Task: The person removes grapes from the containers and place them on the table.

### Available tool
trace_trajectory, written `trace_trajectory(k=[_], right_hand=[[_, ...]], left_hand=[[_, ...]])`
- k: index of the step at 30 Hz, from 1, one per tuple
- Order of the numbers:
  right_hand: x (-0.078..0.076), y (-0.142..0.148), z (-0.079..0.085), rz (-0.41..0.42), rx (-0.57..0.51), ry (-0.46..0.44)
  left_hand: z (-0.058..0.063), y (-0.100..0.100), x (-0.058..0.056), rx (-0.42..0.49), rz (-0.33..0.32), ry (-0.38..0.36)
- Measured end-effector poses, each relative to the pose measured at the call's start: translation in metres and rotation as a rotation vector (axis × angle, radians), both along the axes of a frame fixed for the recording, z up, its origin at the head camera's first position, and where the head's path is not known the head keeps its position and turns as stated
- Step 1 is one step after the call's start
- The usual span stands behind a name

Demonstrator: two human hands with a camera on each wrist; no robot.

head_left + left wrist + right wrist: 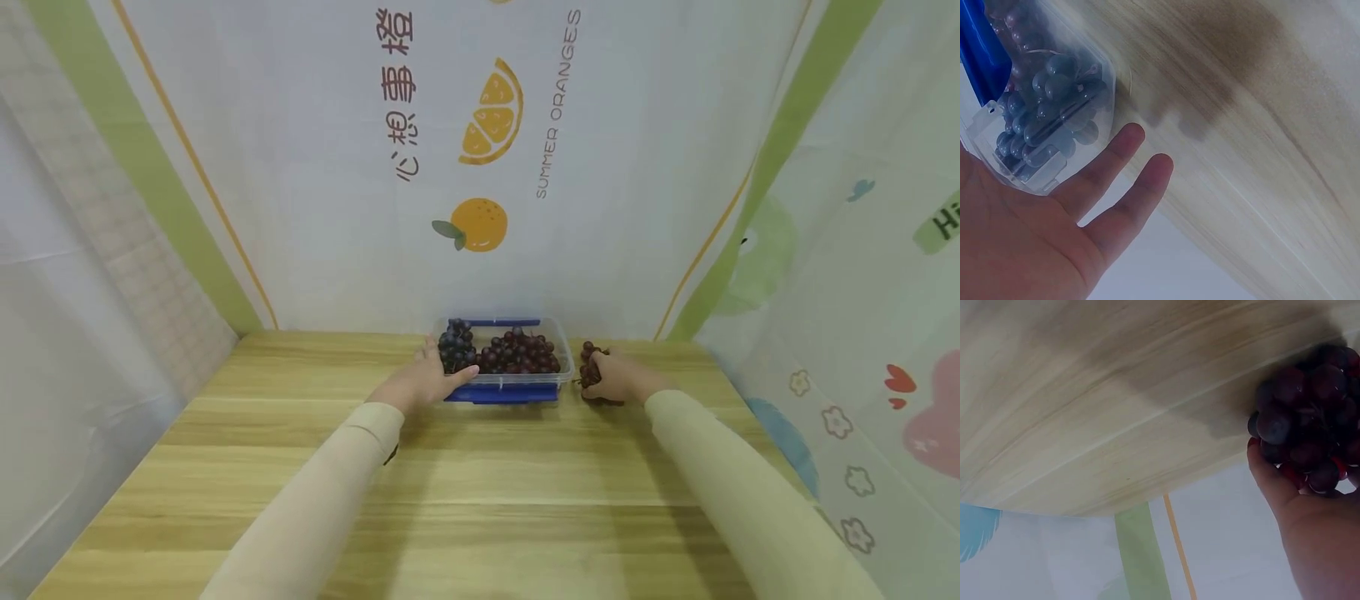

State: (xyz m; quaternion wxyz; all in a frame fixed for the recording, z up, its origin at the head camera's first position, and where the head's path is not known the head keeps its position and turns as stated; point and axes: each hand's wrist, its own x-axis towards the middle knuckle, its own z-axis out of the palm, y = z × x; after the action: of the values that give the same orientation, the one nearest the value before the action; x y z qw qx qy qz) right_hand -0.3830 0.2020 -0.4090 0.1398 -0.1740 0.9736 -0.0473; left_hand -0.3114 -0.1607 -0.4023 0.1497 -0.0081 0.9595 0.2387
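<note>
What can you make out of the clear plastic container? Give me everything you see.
The container looks like transparent plastic, rectangular with rounded corners, with blue latch strips along its near and far long sides. Its top looks open. It sits level near the far edge of the wood-grain table, long side across the view. Inside are dark bluish grapes at the left end and reddish-purple grapes beside them. The left hand touches its left end, thumb by the near rim.
</note>
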Motion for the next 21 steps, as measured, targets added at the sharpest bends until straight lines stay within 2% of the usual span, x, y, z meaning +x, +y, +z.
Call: trace_trajectory(k=[8, 14, 19, 21], right_hand=[[-0.002, 0.006, 0.003, -0.005, 0.003, 0.010], [-0.004, 0.011, -0.003, 0.013, -0.012, 0.038], [-0.006, 0.014, -0.008, 0.029, -0.037, 0.044], [-0.005, 0.014, -0.005, 0.039, -0.052, 0.037]], left_hand=[[0.003, 0.003, -0.001, -0.014, -0.010, 0.014], [0.002, 0.004, -0.001, -0.013, -0.018, 0.002], [0.005, -0.001, 0.003, -0.060, -0.017, 0.000], [0.006, -0.003, 0.004, -0.081, -0.022, 0.008]])
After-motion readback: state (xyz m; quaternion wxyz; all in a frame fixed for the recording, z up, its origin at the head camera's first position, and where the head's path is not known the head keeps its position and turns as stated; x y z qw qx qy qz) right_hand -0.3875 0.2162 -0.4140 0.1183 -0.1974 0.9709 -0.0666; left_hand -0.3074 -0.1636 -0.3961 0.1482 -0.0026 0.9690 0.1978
